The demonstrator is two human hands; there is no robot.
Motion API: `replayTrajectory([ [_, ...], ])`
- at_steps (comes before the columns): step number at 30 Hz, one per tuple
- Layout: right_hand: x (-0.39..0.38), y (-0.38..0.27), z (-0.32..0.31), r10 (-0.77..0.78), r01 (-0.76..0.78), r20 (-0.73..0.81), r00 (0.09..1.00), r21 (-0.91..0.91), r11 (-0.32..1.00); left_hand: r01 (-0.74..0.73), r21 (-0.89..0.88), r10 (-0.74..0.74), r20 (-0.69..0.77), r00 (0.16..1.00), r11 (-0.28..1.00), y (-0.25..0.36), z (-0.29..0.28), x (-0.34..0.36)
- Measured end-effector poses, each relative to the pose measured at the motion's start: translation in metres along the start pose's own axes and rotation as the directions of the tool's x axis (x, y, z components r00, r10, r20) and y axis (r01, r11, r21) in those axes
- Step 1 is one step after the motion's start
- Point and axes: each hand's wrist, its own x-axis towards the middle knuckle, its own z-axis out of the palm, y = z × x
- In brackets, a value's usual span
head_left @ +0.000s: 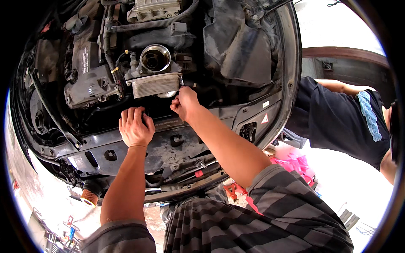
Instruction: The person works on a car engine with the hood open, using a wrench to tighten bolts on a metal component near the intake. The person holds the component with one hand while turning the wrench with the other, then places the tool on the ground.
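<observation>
Ahead of me in the engine bay is an oil filter housing [155, 58], its round top uncapped. A finned metal oil cooler [156, 85] is fixed to its front. My right hand [186, 104] is closed at the cooler's right end, thumb and fingers pinched just below a small metal piece; what they grip is hidden. Fingers apart and bent forward, my left hand [137, 125] rests over the rear edge of the black front crossmember [168, 143]. It holds nothing that I can see.
Left of the housing lies a black engine cover [90, 69], with hoses nearby. A black air box [244, 55] fills the right side. Tools, including a ratchet [202, 165], lie along the front. A pleated orange filter [89, 197] stands lower left. Another person [337, 114] is at right.
</observation>
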Motion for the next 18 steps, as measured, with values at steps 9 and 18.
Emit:
replayTrajectory([
  [9, 0.006, -0.014, -0.01, 0.25, -0.259, 0.07, 0.966, 0.154, 0.954, 0.0, 0.006, 0.0, 0.011, 1.0, 1.0, -0.002, 0.0, -0.002],
  [18, 0.068, 0.03, -0.014, -0.552, 0.464, -0.071, 0.831, -0.458, 0.758, 0.003, 0.001, -0.003, 0.008, 1.0, 1.0, 0.002, -0.001, 0.001],
])
